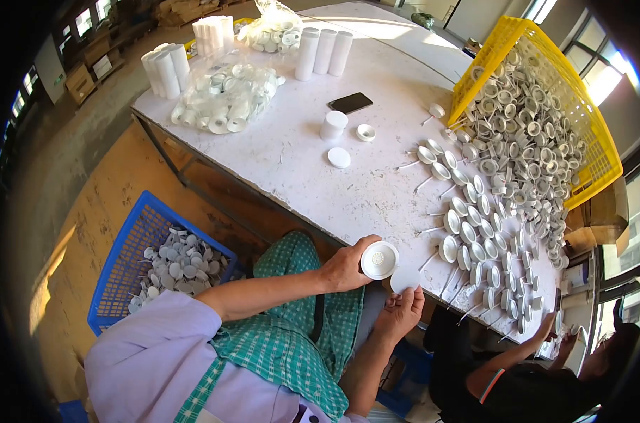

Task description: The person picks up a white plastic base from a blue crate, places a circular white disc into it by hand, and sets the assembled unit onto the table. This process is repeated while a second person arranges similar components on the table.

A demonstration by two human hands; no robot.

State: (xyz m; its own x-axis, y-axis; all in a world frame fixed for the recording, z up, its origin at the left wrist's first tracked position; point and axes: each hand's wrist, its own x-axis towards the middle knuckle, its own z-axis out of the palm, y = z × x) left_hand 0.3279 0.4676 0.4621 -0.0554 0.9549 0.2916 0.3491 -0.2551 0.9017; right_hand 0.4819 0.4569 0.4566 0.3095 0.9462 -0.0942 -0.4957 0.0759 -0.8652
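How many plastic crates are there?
2. A yellow plastic mesh crate lies tipped on the white table's right end; a blue plastic mesh crate sits on the floor, left. A third may hide behind the far clear bags.

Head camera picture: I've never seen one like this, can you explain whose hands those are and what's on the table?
No machine here: a person wears one camera on the head, looking down at their own bare hands. The left hand holds a round white cap; the right hand holds a flat white disc in its fingers, just below it. On the table lie rows of stemmed parts beside a tipped yellow crate full of them, plus bags of parts, tubes and a phone. A blue basket of parts stands on the floor. Another person is at the lower right.
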